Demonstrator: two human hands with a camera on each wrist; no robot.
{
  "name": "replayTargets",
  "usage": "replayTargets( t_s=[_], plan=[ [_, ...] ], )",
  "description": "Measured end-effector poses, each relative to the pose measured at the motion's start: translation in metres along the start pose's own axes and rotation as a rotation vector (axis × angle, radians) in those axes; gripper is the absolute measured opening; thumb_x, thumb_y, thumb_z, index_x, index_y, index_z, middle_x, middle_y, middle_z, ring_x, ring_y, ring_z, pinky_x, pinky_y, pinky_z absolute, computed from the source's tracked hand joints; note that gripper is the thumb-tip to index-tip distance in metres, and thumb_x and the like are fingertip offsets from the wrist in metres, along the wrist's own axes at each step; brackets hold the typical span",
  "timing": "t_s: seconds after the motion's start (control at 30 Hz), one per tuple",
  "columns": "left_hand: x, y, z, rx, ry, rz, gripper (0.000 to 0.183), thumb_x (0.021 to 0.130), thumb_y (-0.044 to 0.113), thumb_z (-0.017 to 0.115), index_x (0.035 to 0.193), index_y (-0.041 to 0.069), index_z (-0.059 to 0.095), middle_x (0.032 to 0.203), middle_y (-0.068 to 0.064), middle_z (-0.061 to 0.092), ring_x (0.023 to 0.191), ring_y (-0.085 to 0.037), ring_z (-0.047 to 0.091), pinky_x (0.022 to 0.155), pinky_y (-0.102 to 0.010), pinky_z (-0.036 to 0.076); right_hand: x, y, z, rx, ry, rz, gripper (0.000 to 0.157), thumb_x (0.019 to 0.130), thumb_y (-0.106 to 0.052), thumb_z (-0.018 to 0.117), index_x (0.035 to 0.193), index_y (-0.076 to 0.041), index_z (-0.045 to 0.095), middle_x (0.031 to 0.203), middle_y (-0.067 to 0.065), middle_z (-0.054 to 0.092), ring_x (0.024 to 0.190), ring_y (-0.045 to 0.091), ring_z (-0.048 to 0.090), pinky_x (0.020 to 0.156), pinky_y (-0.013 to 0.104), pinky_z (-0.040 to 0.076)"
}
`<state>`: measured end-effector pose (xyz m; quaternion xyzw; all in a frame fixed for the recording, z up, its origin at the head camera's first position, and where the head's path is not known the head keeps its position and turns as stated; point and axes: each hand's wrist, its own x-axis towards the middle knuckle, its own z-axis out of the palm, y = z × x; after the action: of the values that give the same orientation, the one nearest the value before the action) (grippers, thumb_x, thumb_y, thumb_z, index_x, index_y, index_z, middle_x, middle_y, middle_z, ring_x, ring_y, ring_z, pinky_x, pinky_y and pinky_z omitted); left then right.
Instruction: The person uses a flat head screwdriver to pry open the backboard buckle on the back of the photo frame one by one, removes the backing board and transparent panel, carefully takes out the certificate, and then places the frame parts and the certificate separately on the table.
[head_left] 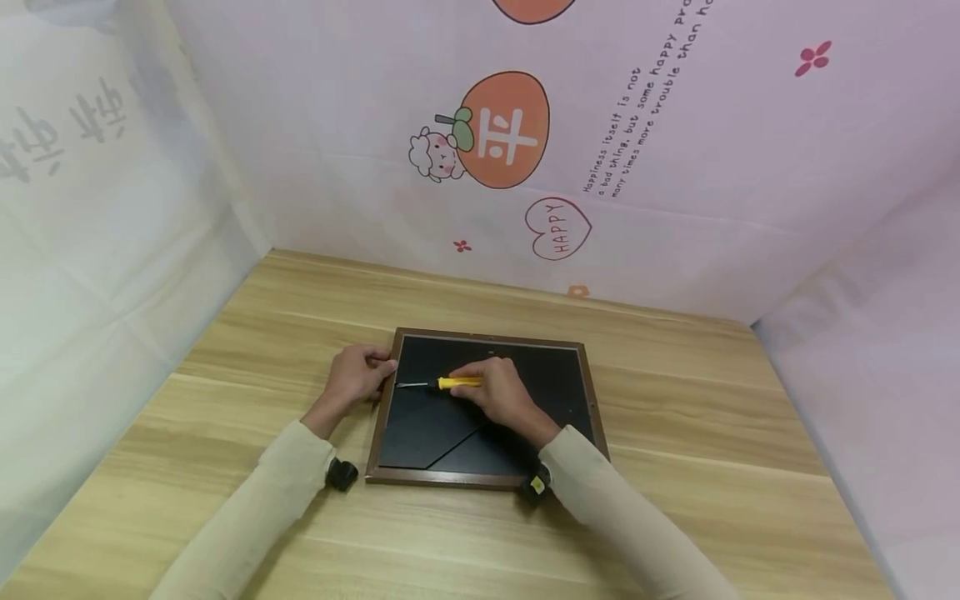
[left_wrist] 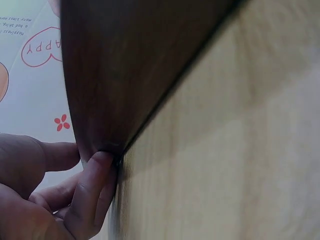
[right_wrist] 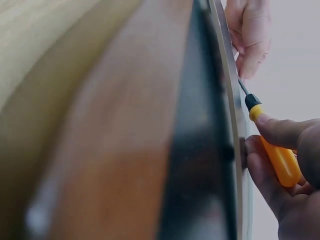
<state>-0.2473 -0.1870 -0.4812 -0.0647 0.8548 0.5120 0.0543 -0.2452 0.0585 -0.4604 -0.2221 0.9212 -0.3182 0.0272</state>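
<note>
A brown picture frame [head_left: 480, 481] with a black backing board [head_left: 450, 417] lies on the wooden table. My right hand [head_left: 501, 390] holds a screwdriver [head_left: 459, 382] with a yellow handle over the board. In the head view its metal shaft points left, the tip at the inner edge of the frame's left side. The right wrist view shows thumb and fingers around the yellow handle [right_wrist: 281, 165]. My left hand [head_left: 356, 377] grips the frame's left side, thumb on top near the screwdriver tip. Fingers [left_wrist: 90, 192] press against the frame's outer side in the left wrist view.
Wooden table surface [head_left: 720, 467] surrounds the frame. Printed white cloth [head_left: 337, 125] hangs behind the table and along both sides. A small black camera [head_left: 342, 474] sits at the left wrist, another camera [head_left: 534, 488] at the right wrist, over the frame's near edge.
</note>
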Motion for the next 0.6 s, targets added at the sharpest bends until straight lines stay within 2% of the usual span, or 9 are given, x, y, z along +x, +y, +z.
replayTargets(
  t_s=[0.2,0.4,0.6],
  plan=[
    [0.0,0.0,-0.002,0.011,-0.014,-0.006,0.033,0.098,0.016,0.062,0.127,-0.001,0.062,0.117,-0.022,0.066,0.091,-0.028,0.071,0.064,-0.03,0.061,-0.002,0.001,0.007,0.029,0.04,-0.004,0.022,0.087,-0.022,0.076,0.107,-0.014,0.077,0.11,0.005,0.075,0.098,0.016,0.069,0.084,0.035,0.059],
    [0.001,0.001,-0.002,0.001,-0.027,-0.021,0.034,0.098,0.017,0.061,0.127,0.0,0.061,0.118,-0.022,0.064,0.092,-0.029,0.07,0.065,-0.03,0.061,-0.002,0.004,0.013,0.057,0.068,-0.023,0.023,0.087,-0.023,0.075,0.108,-0.014,0.077,0.108,0.004,0.075,0.094,0.014,0.07,0.08,0.031,0.06],
    [0.002,0.002,-0.002,0.015,-0.032,-0.027,0.034,0.098,0.017,0.061,0.127,0.0,0.061,0.119,-0.021,0.064,0.093,-0.028,0.069,0.063,-0.029,0.061,-0.004,0.003,0.017,0.059,0.118,-0.056,0.023,0.088,-0.022,0.074,0.108,-0.014,0.076,0.107,0.005,0.076,0.096,0.016,0.071,0.08,0.032,0.06]
  ],
)
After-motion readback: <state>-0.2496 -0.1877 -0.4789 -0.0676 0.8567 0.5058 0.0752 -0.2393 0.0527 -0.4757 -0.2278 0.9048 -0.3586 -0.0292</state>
